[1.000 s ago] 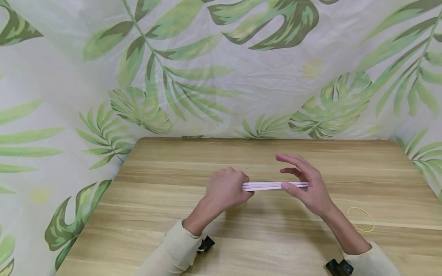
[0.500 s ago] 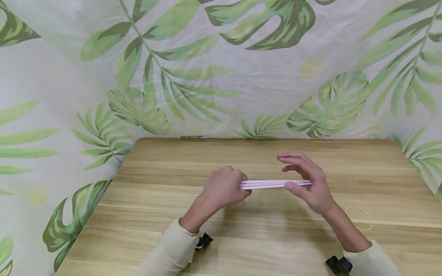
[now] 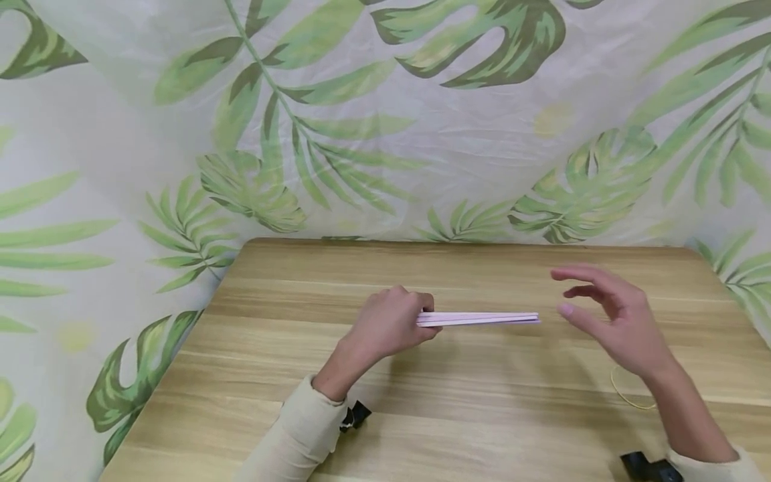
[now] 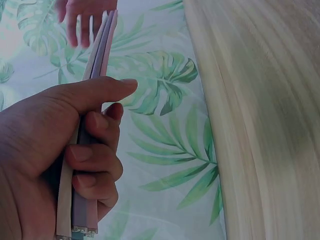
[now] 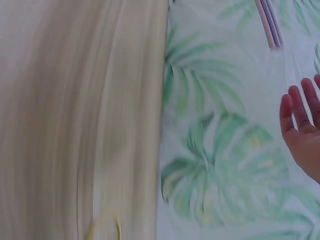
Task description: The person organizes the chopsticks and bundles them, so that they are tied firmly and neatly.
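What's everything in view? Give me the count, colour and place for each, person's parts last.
Flat wood-grain table: one, light brown, filling the lower middle
Leaf-printed sheet: one, white with green leaves, behind and beside the table
Bundle of long flat strips: one, strip count unclear, pale pink and lilac, above the table
Thin round loop: one, yellow, on the table, partly hidden
Long fabric sleeves: two, beige, bottom edge
Small boxy devices: two, black, one at each cuff
Left hand: one, bare, gripping one end of the strips
Right hand: one, bare, apart from the strips' free end
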Demonstrator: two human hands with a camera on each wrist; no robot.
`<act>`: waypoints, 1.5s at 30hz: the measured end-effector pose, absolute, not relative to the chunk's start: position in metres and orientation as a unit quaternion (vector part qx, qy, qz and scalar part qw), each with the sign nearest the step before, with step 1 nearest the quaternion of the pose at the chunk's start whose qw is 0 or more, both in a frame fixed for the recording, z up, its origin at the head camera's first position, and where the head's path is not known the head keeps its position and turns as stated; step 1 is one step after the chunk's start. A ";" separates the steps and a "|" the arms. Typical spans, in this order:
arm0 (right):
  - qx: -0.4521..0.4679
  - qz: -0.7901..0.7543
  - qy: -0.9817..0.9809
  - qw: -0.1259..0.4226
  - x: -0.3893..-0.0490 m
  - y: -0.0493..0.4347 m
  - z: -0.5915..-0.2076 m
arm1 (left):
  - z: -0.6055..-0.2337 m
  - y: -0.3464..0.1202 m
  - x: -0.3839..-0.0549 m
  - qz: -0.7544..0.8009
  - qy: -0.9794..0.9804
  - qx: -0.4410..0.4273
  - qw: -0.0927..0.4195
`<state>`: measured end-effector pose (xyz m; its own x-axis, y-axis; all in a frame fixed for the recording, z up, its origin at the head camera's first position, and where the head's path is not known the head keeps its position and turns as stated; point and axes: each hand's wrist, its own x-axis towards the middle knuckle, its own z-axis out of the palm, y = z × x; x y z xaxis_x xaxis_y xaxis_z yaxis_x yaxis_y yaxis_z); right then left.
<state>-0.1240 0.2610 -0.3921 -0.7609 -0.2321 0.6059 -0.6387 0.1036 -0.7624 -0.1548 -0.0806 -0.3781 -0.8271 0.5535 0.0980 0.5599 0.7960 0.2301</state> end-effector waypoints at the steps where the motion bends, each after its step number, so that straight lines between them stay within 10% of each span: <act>1: 0.296 0.585 -0.735 0.175 -0.121 0.269 -0.393 | -0.378 -0.081 -0.155 -0.128 -0.947 -0.295 0.008; 20: 0.076 0.340 -0.933 0.093 -0.060 0.381 -0.443 | -0.380 -0.086 -0.161 -0.186 -0.925 -0.326 -0.056; 45: 0.107 0.356 -0.928 0.023 -0.070 0.400 -0.469 | -0.378 -0.087 -0.159 -0.156 -0.931 -0.325 -0.057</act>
